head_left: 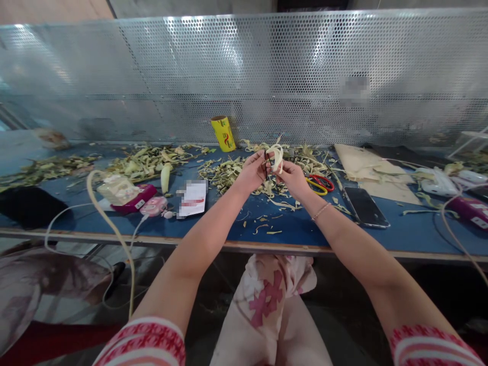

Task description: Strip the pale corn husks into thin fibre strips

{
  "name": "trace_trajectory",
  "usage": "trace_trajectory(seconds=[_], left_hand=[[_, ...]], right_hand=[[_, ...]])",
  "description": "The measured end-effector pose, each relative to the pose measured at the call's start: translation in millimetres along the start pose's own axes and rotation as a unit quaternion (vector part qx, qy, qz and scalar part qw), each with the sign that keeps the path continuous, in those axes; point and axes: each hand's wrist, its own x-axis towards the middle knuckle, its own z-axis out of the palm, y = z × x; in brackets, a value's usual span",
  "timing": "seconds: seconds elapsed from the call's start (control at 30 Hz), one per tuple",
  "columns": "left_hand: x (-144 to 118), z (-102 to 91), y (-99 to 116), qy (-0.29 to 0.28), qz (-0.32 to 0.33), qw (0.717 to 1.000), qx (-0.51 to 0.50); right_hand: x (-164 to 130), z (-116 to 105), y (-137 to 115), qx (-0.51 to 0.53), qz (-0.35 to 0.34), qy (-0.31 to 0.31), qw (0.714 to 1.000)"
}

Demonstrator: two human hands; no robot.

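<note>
1. Perforated metal panelling point(244, 66) backed a blue tabletop point(213, 231).
2. Plant scraps point(224, 175) lay across it.
3. Left hand point(252, 172) and right hand point(294, 178) pinched a pale looped bundle point(278, 156) above the scraps.
4. A black band point(266, 165) showed at the left fingertips.

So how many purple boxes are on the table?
2 that I can see. One purple box is well left of the left hand; the other purple box is at the picture's right edge, partly cut off. More may be hidden.
</note>
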Motion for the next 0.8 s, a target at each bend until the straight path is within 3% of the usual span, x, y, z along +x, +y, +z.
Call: trace_trajectory(seconds=[0.17,0.47,0.7,0.8], left_hand=[[1.0,0.9,-4.2,0.015,-0.013,1.000,-0.003],[-2.6,7.2,-5.7,0.045,-0.014,0.999,0.020],[-1.0,7.4,-13.3,0.100,0.041,0.990,0.090],[-1.6,5.4,-19.4,0.097,0.063,0.981,0.157]], right_hand=[[-0.8,3.7,-0.8,-0.016,-0.025,-0.017,0.999],[0.2,-5.1,-7.0,0.019,-0.019,0.051,0.998],[3.6,-1.4,3.1,-0.088,-0.026,0.036,0.995],[4.0,-0.2,5.8,-0.114,-0.022,0.054,0.992]])
